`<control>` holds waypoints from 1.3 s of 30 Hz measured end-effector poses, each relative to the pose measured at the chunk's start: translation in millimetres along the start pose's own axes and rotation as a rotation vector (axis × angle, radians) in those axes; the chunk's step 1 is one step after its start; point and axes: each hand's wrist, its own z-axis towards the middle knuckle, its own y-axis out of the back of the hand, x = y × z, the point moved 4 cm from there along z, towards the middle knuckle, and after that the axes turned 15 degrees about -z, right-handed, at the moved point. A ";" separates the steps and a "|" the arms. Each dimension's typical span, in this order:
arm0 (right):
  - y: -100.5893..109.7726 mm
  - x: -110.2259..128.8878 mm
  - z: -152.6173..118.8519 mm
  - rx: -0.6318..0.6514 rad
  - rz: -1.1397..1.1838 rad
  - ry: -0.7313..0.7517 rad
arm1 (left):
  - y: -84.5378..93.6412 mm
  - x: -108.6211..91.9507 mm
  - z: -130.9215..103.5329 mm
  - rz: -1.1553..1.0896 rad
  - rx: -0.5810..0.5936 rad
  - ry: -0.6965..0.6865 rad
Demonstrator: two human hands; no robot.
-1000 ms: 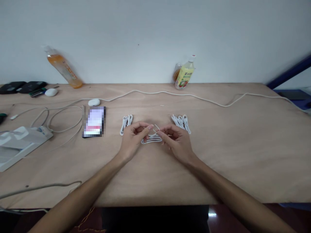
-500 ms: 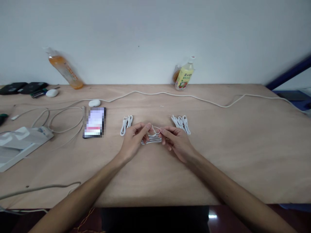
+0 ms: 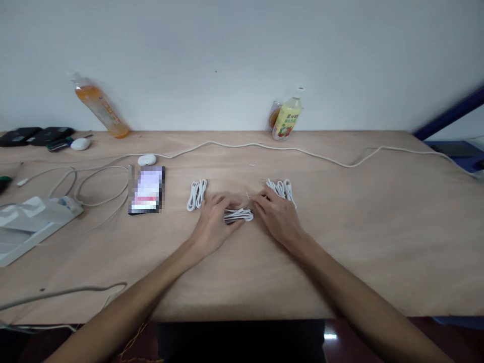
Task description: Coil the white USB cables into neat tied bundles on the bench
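Yellow bottle (image 3: 288, 118) and orange bottle (image 3: 101, 111) carry lettering, unreadably blurred.

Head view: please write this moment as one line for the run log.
left hand: fingers around middle cable bundle | right hand: fingers at thin white tie, grip unclear | left bundle, right bundle: on table

Soft, cool light falls evenly over a pale wall (image 3: 242, 65) and wooden table (image 3: 363, 242), its source out of view, leaving faint shadows beneath the forearms. Glare flares white on the dark floor (image 3: 340, 348). Motion blurs the left hand's (image 3: 215, 222) fingers; mosaic blocks cover the phone (image 3: 146, 190). Wide-angle distortion tilts the bottles (image 3: 99, 108), and fine detail looks soft throughout.
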 end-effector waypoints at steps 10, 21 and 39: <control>6.3 5.9 -1.7 -0.034 -0.054 0.038 | -2.9 -0.2 0.2 -0.025 0.139 -0.013; 19.9 5.7 -0.9 -0.093 0.619 -0.280 | -2.6 -8.2 1.6 -0.500 0.041 0.138; 4.8 20.1 -1.6 0.223 1.263 -0.527 | -7.8 -6.4 2.4 -0.973 -0.034 0.338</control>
